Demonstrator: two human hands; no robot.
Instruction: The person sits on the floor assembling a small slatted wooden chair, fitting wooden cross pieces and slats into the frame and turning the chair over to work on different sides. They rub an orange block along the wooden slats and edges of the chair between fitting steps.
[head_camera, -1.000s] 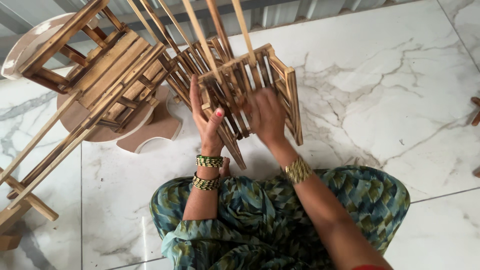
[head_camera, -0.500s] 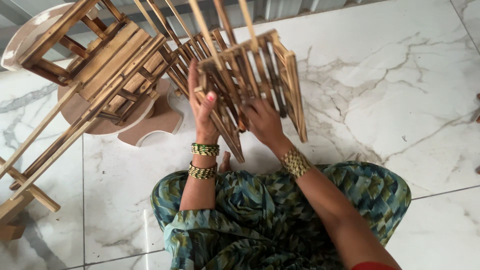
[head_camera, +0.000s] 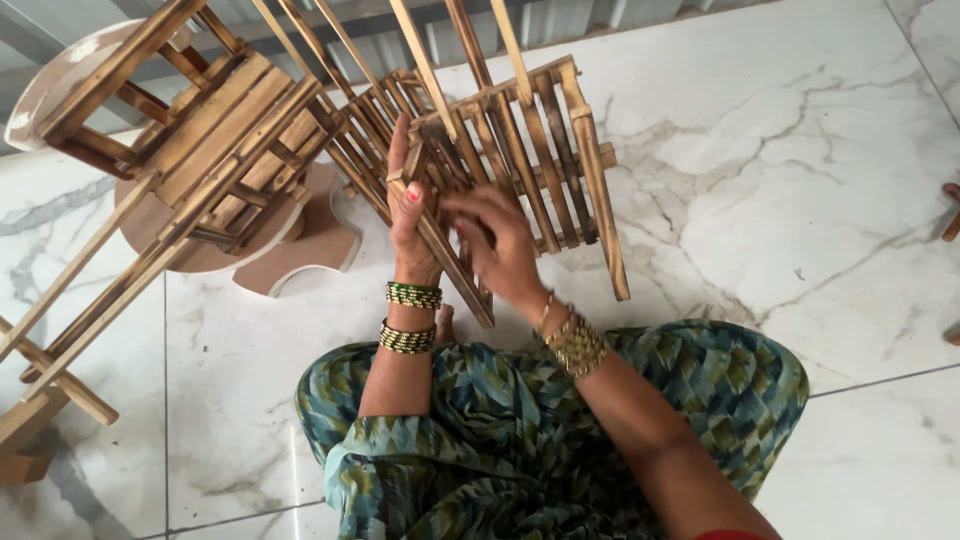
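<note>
A slatted wooden rack (head_camera: 540, 150) made of scorched brown strips stands tilted on the marble floor in front of me. My left hand (head_camera: 410, 215) grips one of its slanted slats from the left side, thumb on top, green and gold bangles on the wrist. My right hand (head_camera: 495, 245) reaches in from the right, fingers curled against the slats near the rack's lower middle. Whether the right hand pinches anything small is hidden by the fingers. My knees in green patterned cloth (head_camera: 520, 440) fill the foreground.
A second larger wooden slatted frame (head_camera: 200, 140) lies at the left over a round wooden board (head_camera: 290, 250). Long wooden sticks (head_camera: 60, 330) stretch to the left edge. A metal sheet wall (head_camera: 600, 15) runs along the top. Bare marble floor (head_camera: 800, 200) spreads to the right.
The rack has tipped a little nearer and to the right. My right hand slid left and down along the slats; my left hand kept its grip.
</note>
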